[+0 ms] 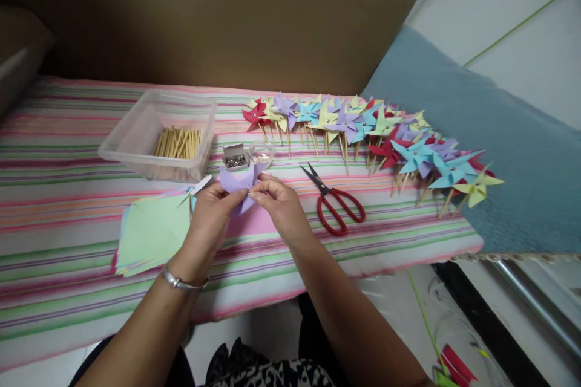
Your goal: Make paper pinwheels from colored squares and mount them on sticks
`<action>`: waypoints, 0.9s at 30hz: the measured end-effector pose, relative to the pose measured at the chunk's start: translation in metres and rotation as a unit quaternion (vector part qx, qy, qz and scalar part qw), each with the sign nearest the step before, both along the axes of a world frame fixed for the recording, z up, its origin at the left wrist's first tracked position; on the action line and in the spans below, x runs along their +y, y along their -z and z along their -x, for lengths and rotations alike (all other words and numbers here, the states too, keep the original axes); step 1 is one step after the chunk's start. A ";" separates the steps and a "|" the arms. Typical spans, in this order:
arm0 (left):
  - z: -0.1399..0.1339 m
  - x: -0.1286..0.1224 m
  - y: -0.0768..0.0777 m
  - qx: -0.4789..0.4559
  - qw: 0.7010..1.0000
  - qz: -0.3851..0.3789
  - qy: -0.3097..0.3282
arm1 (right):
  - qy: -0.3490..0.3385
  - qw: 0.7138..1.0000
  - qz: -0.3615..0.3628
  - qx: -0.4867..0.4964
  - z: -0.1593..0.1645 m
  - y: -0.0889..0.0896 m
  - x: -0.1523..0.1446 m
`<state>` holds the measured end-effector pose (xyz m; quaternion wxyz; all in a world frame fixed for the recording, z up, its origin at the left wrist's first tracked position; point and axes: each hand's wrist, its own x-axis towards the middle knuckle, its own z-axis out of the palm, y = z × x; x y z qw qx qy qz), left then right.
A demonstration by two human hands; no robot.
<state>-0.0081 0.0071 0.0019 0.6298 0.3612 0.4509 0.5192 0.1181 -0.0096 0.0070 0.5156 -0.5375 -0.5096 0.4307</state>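
Observation:
Between my two hands is a purple paper pinwheel (238, 180), its points folded toward the middle. My left hand (213, 208) grips its left side, thumb pressed at the centre. From the right, my right hand (279, 202) pinches the paper near the centre with thumb and fingertips; any small part in that pinch is hidden. Beneath them lies a pink paper sheet (252, 225). Just beyond stand a small box of metal pins (235, 157) and a round clear dish (262, 153). A stack of coloured paper squares (154, 230), light green on top, lies left of my left hand.
Red-handled scissors (333, 199) lie right of my right hand. A clear plastic tub (131, 154) of short wooden sticks (177, 143) stands at back left. Many finished pinwheels (347, 121) line the back right. A brown board (218, 18) rises behind the striped cloth (54, 205).

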 end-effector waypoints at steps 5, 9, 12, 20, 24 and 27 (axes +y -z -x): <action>0.000 -0.001 0.000 -0.003 1.000 0.000 0.002 | 0.009 1.000 0.014 0.023 0.000 0.002 0.000; 0.000 -0.001 0.000 0.011 1.000 -0.019 0.006 | 0.009 0.997 0.032 0.070 0.000 0.006 0.000; 0.000 -0.001 0.001 0.024 0.999 -0.031 0.010 | 0.012 0.995 0.037 0.087 0.000 0.008 0.001; -0.002 -0.002 0.002 0.006 1.000 -0.003 0.012 | 0.028 0.992 0.030 0.116 0.000 0.008 0.001; -0.004 -0.004 0.002 0.005 1.000 0.007 0.002 | 0.031 0.989 0.036 0.139 0.001 0.006 0.000; -0.004 -0.003 0.001 -0.007 1.000 0.010 0.005 | 0.030 0.987 0.039 0.150 0.001 0.005 0.000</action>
